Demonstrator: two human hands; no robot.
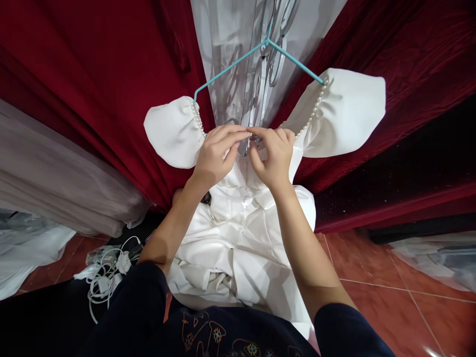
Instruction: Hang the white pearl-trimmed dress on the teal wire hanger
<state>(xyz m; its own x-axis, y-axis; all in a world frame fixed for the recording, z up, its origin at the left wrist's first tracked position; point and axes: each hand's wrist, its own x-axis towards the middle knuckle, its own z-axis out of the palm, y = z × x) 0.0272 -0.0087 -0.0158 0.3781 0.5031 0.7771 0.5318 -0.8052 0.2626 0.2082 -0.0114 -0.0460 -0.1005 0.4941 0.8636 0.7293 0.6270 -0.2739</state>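
Head view | left hand (217,148) and right hand (274,151) close together at top front of white dress (256,253); I cannot tell what they pinch | dress on blue hanger (232,65) | I judge hard pulling could slip it off or break pearl trim (315,110).

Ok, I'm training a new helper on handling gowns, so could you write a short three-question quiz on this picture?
1. Multiple choice: What colour is the hanger?
A) Red
B) Light blue
C) Black

2. True or false: The left hand and right hand are close together, near the upper part of the white dress.

3. Fill in the blank: The edges of the puffed sleeves nearest the hanger are trimmed with rows of ____.

Key: 1. B; 2. True; 3. Pearl-like beads.
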